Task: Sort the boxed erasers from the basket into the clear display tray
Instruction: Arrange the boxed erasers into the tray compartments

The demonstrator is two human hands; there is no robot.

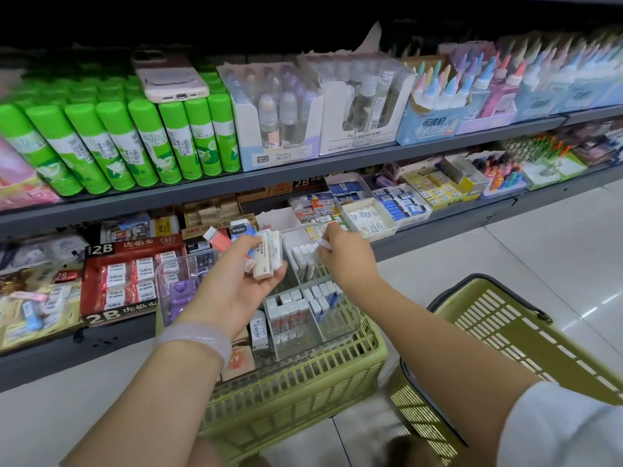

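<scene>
Several boxed erasers [261,254] sit fanned in the left hand [236,284], palm up, thumb and fingers curled round the stack just above the clear display tray [337,326]. The tray rests across the rim of the green basket [296,382], which stands on the floor in front of the shelf. Its near compartments already hold rows of small boxes on end; the far compartment holds a partial row of white ones [303,259].

The right hand [347,261] reaches over that far compartment, fingertips pinching what looks like one small box at the row's end, though blur makes the grip hard to confirm.

Doing this step well, as I judge it: seat the box upright and flush against its neighbour, label facing the same way, so the row stays tight. Keep the left hand level; the fanned stack looks loosely held and could slide. Feed one box at a time and match each design to its own compartment. Avoid leaning on the tray, since it only perches on the basket. A second green basket [526,335] lies tilted at right.
</scene>
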